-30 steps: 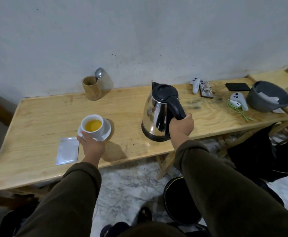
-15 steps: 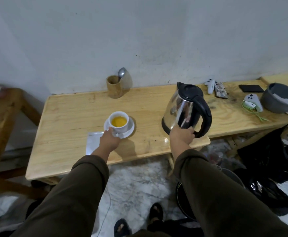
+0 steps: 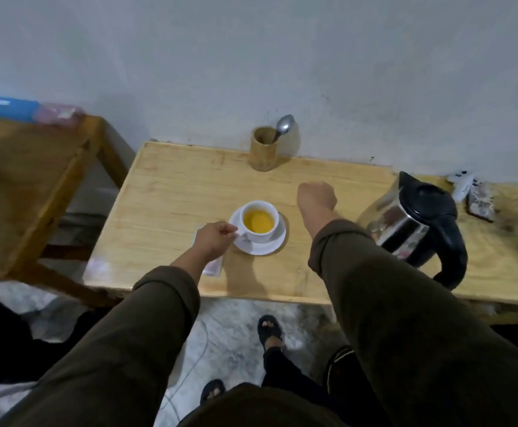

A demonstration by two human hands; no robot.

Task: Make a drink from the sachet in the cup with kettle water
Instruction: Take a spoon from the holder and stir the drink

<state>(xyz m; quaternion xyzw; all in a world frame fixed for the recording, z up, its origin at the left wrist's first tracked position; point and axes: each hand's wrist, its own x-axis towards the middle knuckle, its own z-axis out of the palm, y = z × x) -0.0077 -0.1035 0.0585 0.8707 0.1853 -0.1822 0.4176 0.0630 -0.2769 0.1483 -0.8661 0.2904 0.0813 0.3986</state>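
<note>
cup (image 3: 258,221) of yellow drink on its saucer (image 3: 268,246), mid worktop (image 3: 171,192).
your left hand (image 3: 213,240) pinches the cup handle; your right hand (image 3: 316,196) hangs curled, empty, between cup and kettle (image 3: 417,224).

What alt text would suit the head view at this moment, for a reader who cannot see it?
A white cup of yellow drink sits on a saucer on a wooden table, the person's left hand at its handle. The right hand reaches empty over the table toward a wooden holder with a spoon; a steel kettle stands to the right.
</note>
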